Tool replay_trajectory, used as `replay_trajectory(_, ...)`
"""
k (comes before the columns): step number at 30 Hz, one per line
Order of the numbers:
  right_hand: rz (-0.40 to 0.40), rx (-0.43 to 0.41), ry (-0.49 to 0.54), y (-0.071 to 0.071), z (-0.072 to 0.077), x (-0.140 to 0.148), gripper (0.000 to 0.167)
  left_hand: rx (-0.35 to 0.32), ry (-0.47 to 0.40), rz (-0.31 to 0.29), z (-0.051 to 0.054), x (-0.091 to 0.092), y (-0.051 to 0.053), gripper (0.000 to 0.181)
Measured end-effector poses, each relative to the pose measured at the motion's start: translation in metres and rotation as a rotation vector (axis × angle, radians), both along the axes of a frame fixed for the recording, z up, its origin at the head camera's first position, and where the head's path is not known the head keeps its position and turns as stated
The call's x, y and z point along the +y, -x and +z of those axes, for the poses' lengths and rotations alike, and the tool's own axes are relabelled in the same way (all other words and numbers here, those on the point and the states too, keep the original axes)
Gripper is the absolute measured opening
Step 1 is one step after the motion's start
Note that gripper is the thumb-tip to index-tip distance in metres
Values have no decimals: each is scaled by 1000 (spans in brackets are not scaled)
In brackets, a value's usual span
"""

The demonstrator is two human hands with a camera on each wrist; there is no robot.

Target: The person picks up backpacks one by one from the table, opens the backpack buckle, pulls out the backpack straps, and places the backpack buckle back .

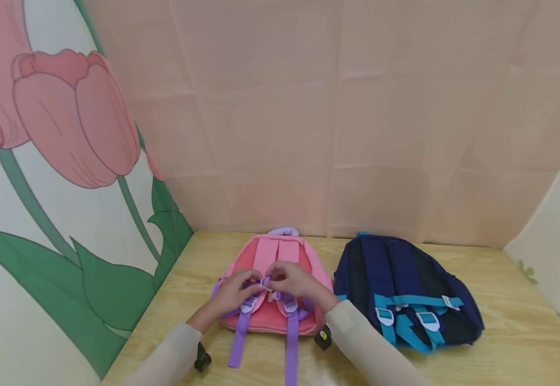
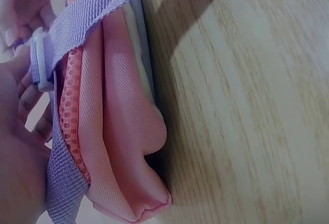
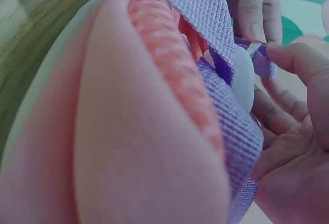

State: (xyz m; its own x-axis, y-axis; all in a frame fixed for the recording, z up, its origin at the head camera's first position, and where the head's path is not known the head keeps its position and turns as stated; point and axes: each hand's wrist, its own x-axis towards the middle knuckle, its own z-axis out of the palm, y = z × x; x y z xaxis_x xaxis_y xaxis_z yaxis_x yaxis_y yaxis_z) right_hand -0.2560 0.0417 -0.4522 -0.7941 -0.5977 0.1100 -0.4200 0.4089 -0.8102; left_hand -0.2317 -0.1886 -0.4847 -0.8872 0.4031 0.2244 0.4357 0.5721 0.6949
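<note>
A small pink backpack (image 1: 319, 273) lies on the table with its shoulder straps facing up. Over its middle, the left hand (image 1: 233, 294) and the right hand (image 1: 295, 280) meet, fingertips close together, pinching a short purple strap (image 1: 265, 281) with a pale piece on it. In the right wrist view, the right hand (image 3: 300, 152) has thumb and fingers at the purple strap (image 3: 265, 64). Fingers and palm of the left hand (image 2: 20, 147) show beside a pale buckle (image 2: 42, 59) and purple webbing (image 2: 92, 21). Exact details of the pinched piece are too small to tell.
Right of the pink backpack lies a navy backpack (image 1: 407, 268) with teal straps (image 1: 405, 300). Two purple strap ends (image 1: 239, 343) hang toward the table's (image 1: 516, 321) front. Behind stands a pinkish cloth backdrop (image 1: 381, 134); a tulip-painted wall (image 1: 67, 118) is at left.
</note>
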Motion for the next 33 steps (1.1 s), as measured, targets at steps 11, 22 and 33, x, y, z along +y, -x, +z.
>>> replay_trajectory(11, -17, 69, -9, -2, -6, -1, 8, -8, 11, 14, -5, 1, -2, 15)
replay_trajectory(22, -24, 27, 1, 1, -5, 0, 14, 33, 32, 18, -2, 1, -1, 16)
replay_trajectory(33, -19, 20, -44, 0, -5, -1, 11, 22, 31, -1, -3, 1, -1, 13)
